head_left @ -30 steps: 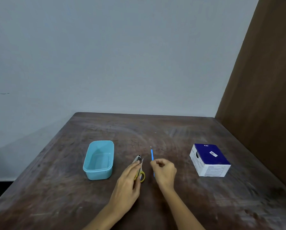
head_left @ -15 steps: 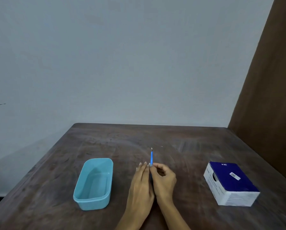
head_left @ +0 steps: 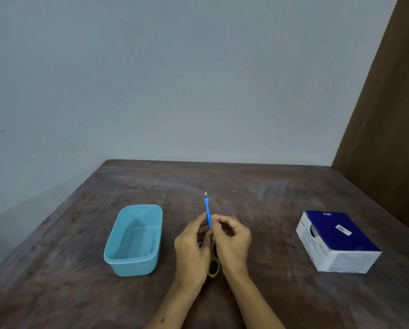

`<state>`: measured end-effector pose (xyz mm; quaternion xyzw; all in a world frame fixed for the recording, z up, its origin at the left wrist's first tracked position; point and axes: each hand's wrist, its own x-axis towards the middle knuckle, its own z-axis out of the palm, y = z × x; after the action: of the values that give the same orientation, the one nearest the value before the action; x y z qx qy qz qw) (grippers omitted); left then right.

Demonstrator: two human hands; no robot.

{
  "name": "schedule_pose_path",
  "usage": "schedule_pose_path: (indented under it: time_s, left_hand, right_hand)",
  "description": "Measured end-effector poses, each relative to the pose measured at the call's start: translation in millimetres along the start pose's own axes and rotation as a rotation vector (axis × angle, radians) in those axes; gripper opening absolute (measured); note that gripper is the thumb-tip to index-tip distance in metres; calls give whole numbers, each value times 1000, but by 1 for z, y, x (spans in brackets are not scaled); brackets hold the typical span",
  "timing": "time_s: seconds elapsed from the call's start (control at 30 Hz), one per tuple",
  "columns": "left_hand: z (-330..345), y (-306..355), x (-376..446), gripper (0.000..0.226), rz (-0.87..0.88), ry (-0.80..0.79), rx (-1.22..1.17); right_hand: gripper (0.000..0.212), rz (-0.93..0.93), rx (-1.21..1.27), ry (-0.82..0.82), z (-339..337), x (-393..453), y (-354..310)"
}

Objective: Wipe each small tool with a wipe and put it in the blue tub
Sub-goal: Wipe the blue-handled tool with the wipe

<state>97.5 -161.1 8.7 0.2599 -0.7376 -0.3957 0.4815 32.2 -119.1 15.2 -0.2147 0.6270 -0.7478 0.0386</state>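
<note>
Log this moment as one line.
both hands pinch blue tool | yellow-handled tool beneath on table | blue tub empty | wipe box untouched

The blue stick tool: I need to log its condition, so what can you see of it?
The blue stick tool is a thin, plastic-looking blue handle with a small silvery metal tip pointing away from the person. Its near end is hidden between both hands, whose fingertips hold it, above the wooden table. No wipe is visible on it.

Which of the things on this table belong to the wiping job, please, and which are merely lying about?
Job: blue-handled tool, pinched by right hand and left hand; yellow-handled tool beneath them; blue tub; likely the blue-and-white box.
Lying about: nothing else visible.
</note>
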Motion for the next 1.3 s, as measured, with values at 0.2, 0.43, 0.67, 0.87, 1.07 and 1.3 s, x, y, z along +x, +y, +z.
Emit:
schedule_pose_path:
  time_s: [0.2, 0.43, 0.67, 0.87, 1.07, 1.3]
  left_hand:
    - [-1, 1, -2, 41, 18, -23, 10]
    - [-3, 5, -7, 44, 78, -38, -34]
    - [-5, 4, -3, 46, 101, 39, -29]
    - [-5, 7, -3, 30, 28, 47, -48]
    - [-5, 6, -1, 43, 15, 1, -65]
    - [-6, 4, 1, 41, -67, 53, -112]
  right_hand:
    - [20, -54, -62, 102, -3, -8, -7]
    - [27, -216, -104, 76, -6, -18, -17]
    - [29, -223, -60, 17, -4, -16, -13]
    - [22, -188, -130, -45, -3, -14, -6]
    - [16, -128, -92, 0, -2, -13, -4]
    - [16, -160, -132, -37, 0, -12, -3]
